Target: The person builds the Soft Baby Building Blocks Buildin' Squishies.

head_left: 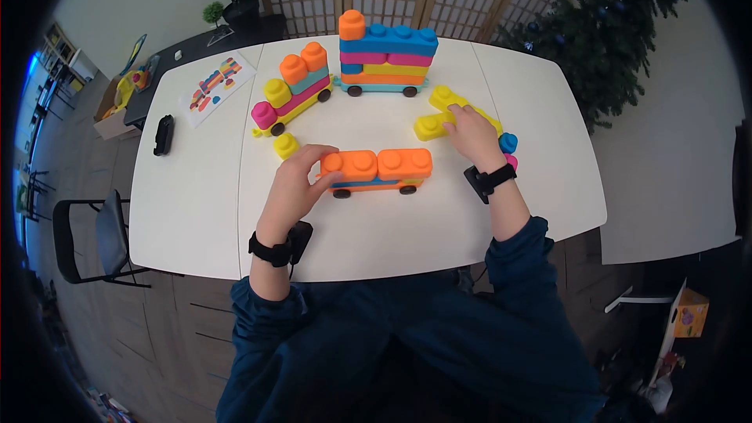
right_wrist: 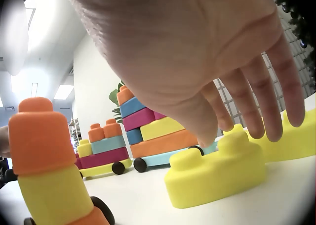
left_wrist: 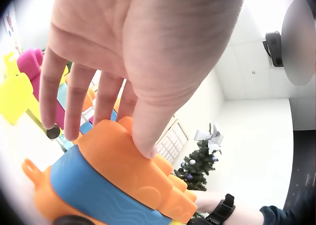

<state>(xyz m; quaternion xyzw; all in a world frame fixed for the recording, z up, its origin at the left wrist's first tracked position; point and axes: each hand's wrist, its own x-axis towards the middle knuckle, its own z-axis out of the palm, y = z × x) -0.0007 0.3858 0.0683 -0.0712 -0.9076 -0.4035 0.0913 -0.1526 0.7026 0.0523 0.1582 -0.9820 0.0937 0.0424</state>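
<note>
My left hand (head_left: 296, 188) holds the left end of a toy block train car (head_left: 376, 184), thumb on the near side and fingers on the far side. The car has two orange blocks (head_left: 405, 163) on top, a blue and a yellow layer below, and an orange wheeled base. In the left wrist view the thumb lies against the orange block (left_wrist: 116, 151). Over at the right, my right hand (head_left: 474, 139) reaches down at a yellow two-stud block (right_wrist: 217, 173) on the table, its fingers extended and its thumb tip close to the studs.
Another yellow block (head_left: 445, 97) lies beyond, with blue (head_left: 507, 142) and pink pieces by the right wrist. Two built cars, one tall (head_left: 388, 59) and one stepped (head_left: 296, 94), stand at the back. A small yellow block (head_left: 286, 146), picture sheet (head_left: 218, 86) and black object (head_left: 164, 135) lie leftward.
</note>
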